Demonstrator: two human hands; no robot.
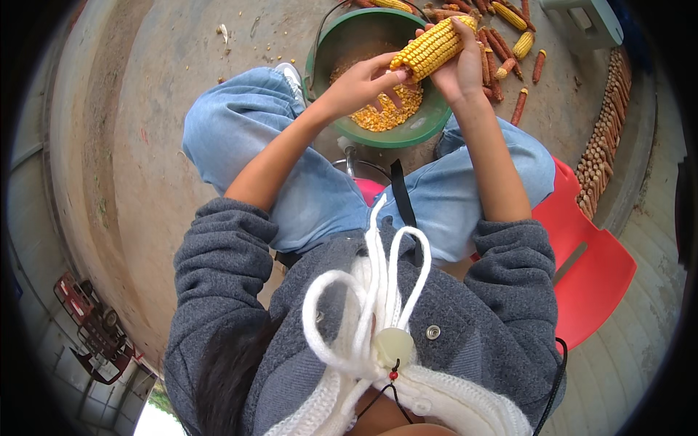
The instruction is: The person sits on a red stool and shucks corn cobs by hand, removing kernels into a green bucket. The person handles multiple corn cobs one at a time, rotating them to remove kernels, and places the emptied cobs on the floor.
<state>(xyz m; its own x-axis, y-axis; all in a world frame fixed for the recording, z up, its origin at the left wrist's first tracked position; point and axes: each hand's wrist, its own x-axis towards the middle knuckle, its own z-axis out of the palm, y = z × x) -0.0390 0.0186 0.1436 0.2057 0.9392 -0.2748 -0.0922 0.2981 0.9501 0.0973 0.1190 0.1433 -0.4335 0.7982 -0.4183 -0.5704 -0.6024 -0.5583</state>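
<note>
An ear of yellow corn (432, 49) is held at a slant above a green bucket (403, 137), most of its kernels still on the cob. My right hand (461, 73) wraps around its upper part, thumb along the near side. At the lower left end, the thumb and forefinger of my left hand (366, 84) pinch the tip, while the other fingers hang loosely over the bucket. Loose corn kernels (384, 115) lie in the bottom of the bucket, partly hidden by my left hand.
Bare reddish cobs (493, 65) and a few yellow ears (510, 16) lie on the concrete floor beyond the bucket. A red plastic chair (594, 278) stands at my right, near a long stack of cobs (602, 136). A grey plastic stool (589, 19) is at upper right.
</note>
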